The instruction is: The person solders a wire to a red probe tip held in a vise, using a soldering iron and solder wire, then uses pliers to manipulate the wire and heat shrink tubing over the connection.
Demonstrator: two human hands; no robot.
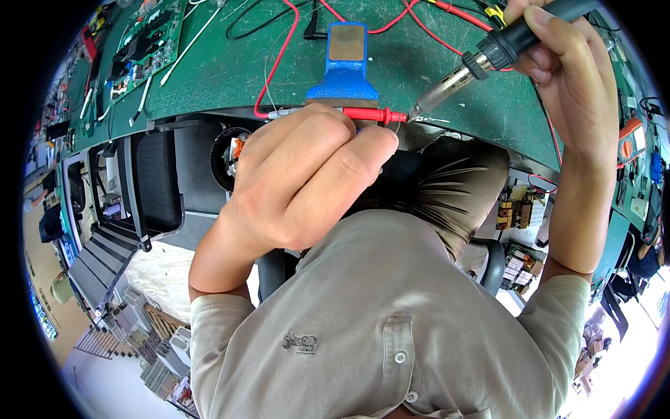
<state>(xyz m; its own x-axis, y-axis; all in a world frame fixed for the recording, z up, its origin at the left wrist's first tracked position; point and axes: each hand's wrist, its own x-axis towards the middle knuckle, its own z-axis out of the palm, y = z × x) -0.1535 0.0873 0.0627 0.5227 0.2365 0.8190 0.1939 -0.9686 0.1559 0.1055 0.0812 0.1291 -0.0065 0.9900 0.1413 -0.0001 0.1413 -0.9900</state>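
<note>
Right hand [576, 84]: one soldering iron [481, 64], dark handle, grip closed around it; tip angled down to the left, at the end of the red probe [366, 114]; contact cannot be told.
Left hand [300, 174]: grip pinched together on a thin wire [398, 128], beside the same end.
Red probe: lying sideways along the near edge of the green bench [216, 77], just before a blue stand [343, 78].
Circuit board [167, 31]: far left.
</note>
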